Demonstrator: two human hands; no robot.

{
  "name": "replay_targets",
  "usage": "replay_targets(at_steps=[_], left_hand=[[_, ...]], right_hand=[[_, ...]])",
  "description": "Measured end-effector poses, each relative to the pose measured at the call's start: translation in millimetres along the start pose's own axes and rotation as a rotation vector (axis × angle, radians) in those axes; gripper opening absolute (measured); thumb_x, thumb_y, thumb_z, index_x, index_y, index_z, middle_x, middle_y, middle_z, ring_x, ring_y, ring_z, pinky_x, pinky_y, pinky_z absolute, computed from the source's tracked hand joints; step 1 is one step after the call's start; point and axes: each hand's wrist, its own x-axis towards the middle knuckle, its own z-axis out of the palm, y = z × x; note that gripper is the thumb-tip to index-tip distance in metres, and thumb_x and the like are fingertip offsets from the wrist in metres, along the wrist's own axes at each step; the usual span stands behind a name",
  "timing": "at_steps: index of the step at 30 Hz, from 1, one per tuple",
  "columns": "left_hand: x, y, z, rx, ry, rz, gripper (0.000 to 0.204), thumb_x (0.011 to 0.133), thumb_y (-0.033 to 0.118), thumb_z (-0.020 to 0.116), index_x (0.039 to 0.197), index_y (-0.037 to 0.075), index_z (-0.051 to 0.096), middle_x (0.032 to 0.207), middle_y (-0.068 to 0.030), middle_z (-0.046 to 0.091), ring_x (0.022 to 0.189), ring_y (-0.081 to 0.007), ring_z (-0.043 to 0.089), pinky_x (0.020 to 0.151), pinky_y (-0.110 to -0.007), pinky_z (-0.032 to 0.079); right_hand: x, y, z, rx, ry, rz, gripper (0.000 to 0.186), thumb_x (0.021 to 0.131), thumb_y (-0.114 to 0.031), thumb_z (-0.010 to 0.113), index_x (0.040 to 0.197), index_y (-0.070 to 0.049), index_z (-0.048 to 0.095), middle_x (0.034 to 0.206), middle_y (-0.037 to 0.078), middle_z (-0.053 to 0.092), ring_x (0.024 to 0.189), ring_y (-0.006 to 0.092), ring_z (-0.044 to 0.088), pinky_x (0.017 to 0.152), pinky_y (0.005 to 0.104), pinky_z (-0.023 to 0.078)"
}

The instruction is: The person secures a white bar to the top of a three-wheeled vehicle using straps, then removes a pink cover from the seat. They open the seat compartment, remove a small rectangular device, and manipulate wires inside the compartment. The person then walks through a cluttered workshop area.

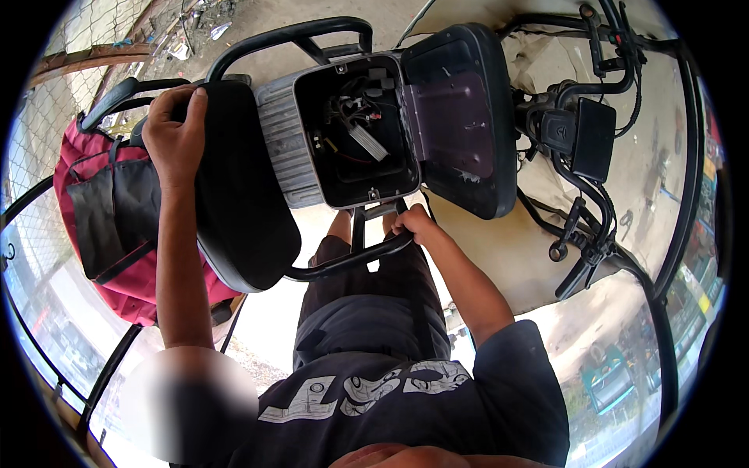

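Background: chain-link fence (90,101)
Left hand (173,129): arm outstretched, at black seat (242,187), grip unclear
Right hand (416,225): arm bent, clasping black rail (339,268)
Open box (285,132): wires (343,108), silver finned block (367,143)

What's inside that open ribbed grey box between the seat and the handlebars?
Inside the box I see tangled wires and a silver ribbed module. Whatever lies directly beneath the module and the thickest wiring is covered, so I can't tell.
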Motion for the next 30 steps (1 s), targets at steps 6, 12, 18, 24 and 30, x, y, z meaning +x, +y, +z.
replay_targets(at_steps=[6,12,18,24,30], left_hand=[[-0.5,-0.8,0.7,-0.011,0.002,-0.014,0.016,0.083,0.015,0.071,0.086,0.0,0.07,0.088,-0.0091,0.071,0.083,-0.0178,0.066,0.082,-0.029,0.049],[-0.1,-2.0,0.4,0.006,-0.009,-0.004,0.016,0.083,0.015,0.071,0.087,0.0,0.07,0.088,-0.009,0.071,0.085,-0.0178,0.066,0.083,-0.029,0.049],[0.4,-5.1,0.1,0.008,-0.009,0.009,0.016,0.083,0.015,0.071,0.087,0.0,0.07,0.088,-0.0095,0.07,0.085,-0.0182,0.066,0.083,-0.029,0.049],[-0.5,0.1,0.3,-0.003,-0.002,-0.016,0.016,0.083,0.015,0.07,0.087,-0.001,0.069,0.088,-0.0095,0.07,0.084,-0.0181,0.066,0.083,-0.029,0.049],[-0.4,0.7,1.3,0.004,-0.003,-0.014,0.015,0.083,0.014,0.07,0.088,-0.001,0.069,0.087,-0.0091,0.07,0.083,-0.0173,0.066,0.082,-0.029,0.049]], right_hand=[[4.4,3.0,-0.8,0.0,-0.011,0.002,0.004,0.067,0.011,0.055,0.064,0.011,0.053,0.063,0.02,0.056,0.054,0.0286,0.059,0.047,0.037,0.045],[9.7,6.6,-2.3,-0.035,-0.01,0.0,0.003,0.068,0.012,0.055,0.065,0.012,0.053,0.064,0.021,0.057,0.054,0.029,0.059,0.047,0.037,0.045],[10.5,6.6,-1.5,-0.022,-0.014,0.0,0.002,0.069,0.012,0.056,0.068,0.013,0.054,0.065,0.022,0.058,0.054,0.0298,0.059,0.048,0.0373,0.046],[8.7,5.9,-1.1,0.004,-0.003,0.004,0.003,0.07,0.012,0.056,0.071,0.014,0.055,0.067,0.022,0.058,0.055,0.0301,0.06,0.048,0.0375,0.046],[12.9,9.2,-2.1,-0.005,0.001,0.013,0.005,0.07,0.012,0.056,0.074,0.016,0.056,0.069,0.022,0.059,0.056,0.0287,0.061,0.047,0.0358,0.047]])
